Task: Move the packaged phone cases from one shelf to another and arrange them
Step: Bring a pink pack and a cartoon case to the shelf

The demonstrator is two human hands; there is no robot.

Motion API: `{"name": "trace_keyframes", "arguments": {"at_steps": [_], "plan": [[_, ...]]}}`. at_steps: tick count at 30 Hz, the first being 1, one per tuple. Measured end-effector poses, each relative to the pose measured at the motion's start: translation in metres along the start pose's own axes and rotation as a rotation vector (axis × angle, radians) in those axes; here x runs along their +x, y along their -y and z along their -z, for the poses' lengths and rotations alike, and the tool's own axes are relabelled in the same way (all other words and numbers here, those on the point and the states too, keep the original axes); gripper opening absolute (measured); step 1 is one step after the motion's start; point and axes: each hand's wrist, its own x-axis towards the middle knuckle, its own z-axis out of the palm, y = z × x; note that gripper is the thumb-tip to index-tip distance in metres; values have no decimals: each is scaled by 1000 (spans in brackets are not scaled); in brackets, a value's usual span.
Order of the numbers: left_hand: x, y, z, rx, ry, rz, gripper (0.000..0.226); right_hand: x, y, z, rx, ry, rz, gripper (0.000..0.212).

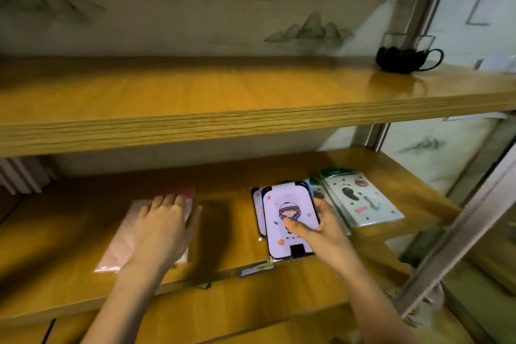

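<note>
On the lower shelf's [64, 246] left half, the left hand [162, 229] lies flat, fingers straight, on a pink pack [122, 243]. Near the front edge, the right hand [321, 229] pinches a lilac case [287, 200] atop a stack [257, 212]. Pale cases [363, 204] lie by the right edge.

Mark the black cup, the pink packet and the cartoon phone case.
black cup [396, 63], head view, dark body.
pink packet [120, 244], head view, bare lower part.
cartoon phone case [290, 194], head view, pale upper front.
</note>
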Motion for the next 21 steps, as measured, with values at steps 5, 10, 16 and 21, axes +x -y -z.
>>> {"name": "trace_keyframes", "arguments": {"at_steps": [5, 10, 16, 21], "plan": [[-5, -52, -8, 19, -11, 44, 57, 26, -10, 48, -29, 23, -6, 39], [-15, -77, -8, 4, -56, 134, 64, 49, -10, 51, -121, 121, -34, 47], [-26, -83, 0, 70, -66, 206, 50, 72, -3, 12, -211, 280, -70, 27], [-34, -78, 7, 102, -60, 240, 48, 76, 8, -7, -539, 358, -17, 42]]}}
